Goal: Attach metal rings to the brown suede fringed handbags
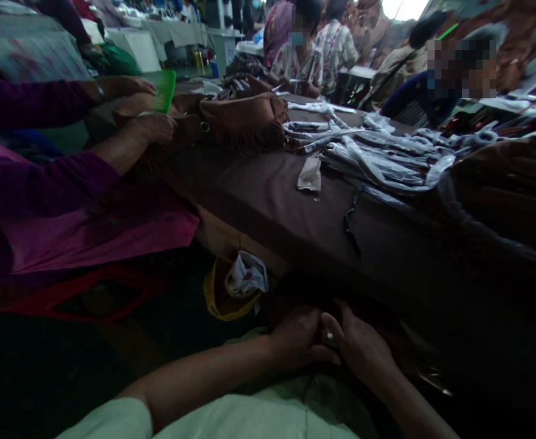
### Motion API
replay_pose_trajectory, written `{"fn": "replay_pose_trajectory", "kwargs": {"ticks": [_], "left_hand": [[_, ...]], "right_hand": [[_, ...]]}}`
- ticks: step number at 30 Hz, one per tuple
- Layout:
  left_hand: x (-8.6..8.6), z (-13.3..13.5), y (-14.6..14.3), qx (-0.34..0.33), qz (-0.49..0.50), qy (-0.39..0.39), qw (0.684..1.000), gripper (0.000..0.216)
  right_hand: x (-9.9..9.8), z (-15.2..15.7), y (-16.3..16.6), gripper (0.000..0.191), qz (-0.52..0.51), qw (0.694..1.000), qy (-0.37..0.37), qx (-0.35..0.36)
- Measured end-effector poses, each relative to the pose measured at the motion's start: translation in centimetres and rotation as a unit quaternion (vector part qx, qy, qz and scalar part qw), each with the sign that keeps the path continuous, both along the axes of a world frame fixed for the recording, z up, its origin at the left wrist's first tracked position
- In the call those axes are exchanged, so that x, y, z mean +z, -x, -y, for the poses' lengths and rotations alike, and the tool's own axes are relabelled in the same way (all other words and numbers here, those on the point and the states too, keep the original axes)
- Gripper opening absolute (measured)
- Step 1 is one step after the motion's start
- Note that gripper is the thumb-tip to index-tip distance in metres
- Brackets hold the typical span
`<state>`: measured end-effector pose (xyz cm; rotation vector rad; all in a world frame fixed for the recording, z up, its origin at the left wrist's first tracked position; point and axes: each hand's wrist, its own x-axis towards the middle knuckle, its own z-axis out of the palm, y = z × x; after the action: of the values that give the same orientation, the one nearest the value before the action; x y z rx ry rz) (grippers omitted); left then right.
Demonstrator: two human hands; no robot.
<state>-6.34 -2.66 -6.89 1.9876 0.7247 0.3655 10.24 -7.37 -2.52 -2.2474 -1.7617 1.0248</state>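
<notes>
My left hand [295, 338] and my right hand [359, 344] meet low in the dark under the front edge of the table [268, 195], close to my lap. Both have their fingers curled and pressed together around something small; a pale bit shows between them, too dim to name. Dark fabric lies around the hands. A light green garment [249, 414] covers my lap below.
A co-worker in purple sleeves at the left holds a green comb [164, 88] over brown fringed pieces [244, 119]. White plastic-wrapped strips [377, 158] are piled on the brown tabletop. A yellow bag with crumpled cloth [235, 286] sits on the floor. Several other people sit behind.
</notes>
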Motion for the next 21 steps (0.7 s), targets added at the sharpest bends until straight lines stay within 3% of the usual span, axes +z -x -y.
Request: {"fn": "replay_pose_trajectory", "kwargs": {"ticks": [4, 7, 10, 13, 16, 21], "left_hand": [[-0.5, 0.0, 0.4, -0.017, 0.083, 0.049, 0.995, 0.043], [-0.4, -0.5, 1.2, -0.016, 0.120, 0.105, 0.987, 0.031], [-0.3, -1.2, 2.3, 0.041, 0.140, 0.196, 0.970, 0.033], [-0.5, -1.8, 3.2, 0.111, 0.189, 0.302, 0.928, 0.036], [-0.3, -2.4, 3.4, 0.165, 0.234, 0.359, 0.888, 0.039], [1.4, -3.2, 3.0, 0.206, 0.237, 0.381, 0.870, 0.043]], "right_hand": [[1.3, -1.0, 2.6, 0.069, 0.022, 1.000, 0.006, -0.020], [2.5, -1.0, 2.0, 0.066, -0.024, 0.999, -0.023, -0.029], [2.7, 0.5, -1.6, 0.056, -0.121, 0.993, -0.012, -0.009], [1.5, 3.3, -6.2, 0.049, -0.263, 0.962, 0.073, 0.018], [-0.1, 6.6, -10.1, 0.052, -0.373, 0.919, 0.121, -0.047], [-1.3, 10.3, -14.6, 0.048, -0.360, 0.924, 0.064, -0.111]]}}
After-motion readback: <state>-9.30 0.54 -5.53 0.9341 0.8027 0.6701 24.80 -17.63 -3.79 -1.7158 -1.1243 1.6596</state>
